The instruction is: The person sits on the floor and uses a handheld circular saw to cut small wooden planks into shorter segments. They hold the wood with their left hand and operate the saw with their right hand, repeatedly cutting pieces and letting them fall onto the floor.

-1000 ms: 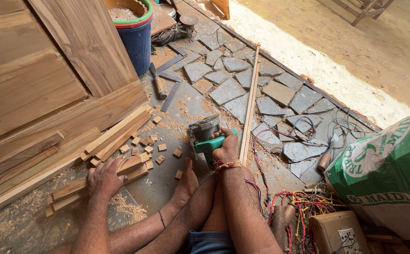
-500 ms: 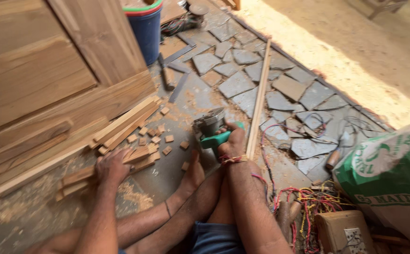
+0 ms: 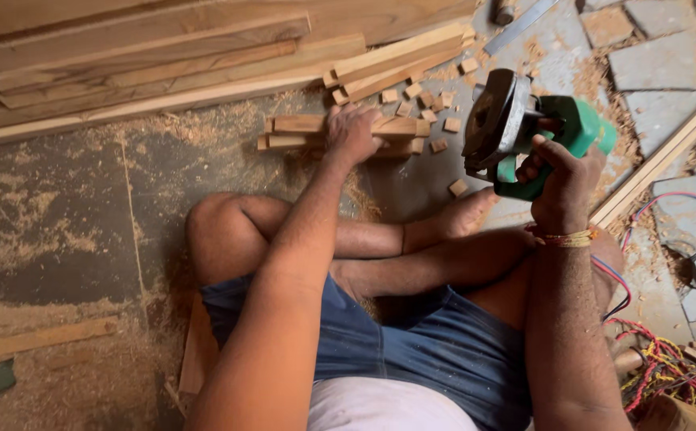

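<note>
My right hand (image 3: 559, 172) grips the green handle of a hand-held power saw (image 3: 523, 128), raised off the ground with its dark blade guard facing left. My left hand (image 3: 352, 132) rests on a short stack of cut wooden sticks (image 3: 400, 128) lying on the sawdust-covered floor. Several small wooden offcut blocks (image 3: 427, 100) lie scattered just beyond the sticks. I sit cross-legged, my bare foot (image 3: 459, 215) below the saw.
Long planks (image 3: 148, 68) lie along the far left. A thin wooden strip (image 3: 667, 152) runs diagonally at right over grey paving stones (image 3: 655, 60). Tangled red and coloured wires (image 3: 671, 359) sit at the lower right. Sawdust covers the concrete floor (image 3: 61, 231).
The view has tilted down toward my lap. My right hand has lifted the saw off the ground. My left hand has moved onto the short sticks.
</note>
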